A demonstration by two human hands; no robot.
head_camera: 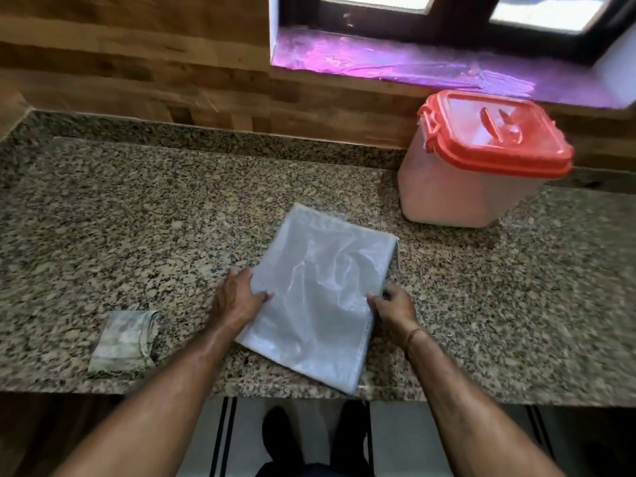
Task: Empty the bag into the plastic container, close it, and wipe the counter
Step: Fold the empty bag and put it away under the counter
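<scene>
Head view: flat white bag [320, 287] lies on the granite counter [137, 218] right in front, long axis running away from the person and tilted slightly right. Left hand [237, 297] pinches its left edge, right hand [392, 308] grips the right edge, hands apart. Plastic container [457, 187] stands far right with its red lid [495, 136] on. Folded cloth [124, 342] sits left of the bag, nearer the left hand; wiping looks to be next.

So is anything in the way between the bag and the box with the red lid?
Nothing lies on the counter between the bag and the plastic container. But the red lid sits on top of the container, covering its opening.
</scene>
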